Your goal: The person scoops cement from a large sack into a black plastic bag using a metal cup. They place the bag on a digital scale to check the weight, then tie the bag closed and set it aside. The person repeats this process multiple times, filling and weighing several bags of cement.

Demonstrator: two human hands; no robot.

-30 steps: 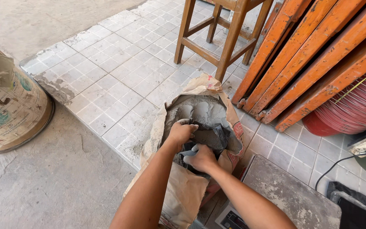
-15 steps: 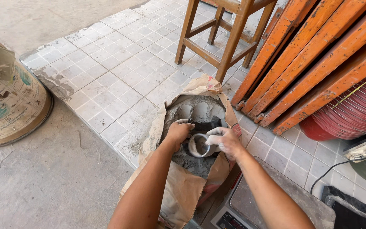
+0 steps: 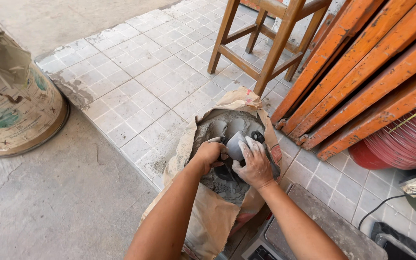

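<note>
Shifted since half a second ago: right hand [image 3: 252,163] now cups over the grey scoop [image 3: 235,144], hiding its mouth. Wooden stool [image 3: 266,38] and orange planks [image 3: 362,72] stand beyond the fingertips. Paper cement sack [image 3: 208,216], open, holds grey powder [image 3: 220,127]. Left hand [image 3: 209,154] curled, fingers pressed against scoop's side; right fingers spread over it.

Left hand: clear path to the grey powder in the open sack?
Probably yes. The left hand is already inside the open sack, right above the grey powder; only the small scoop sits beside it.
</note>
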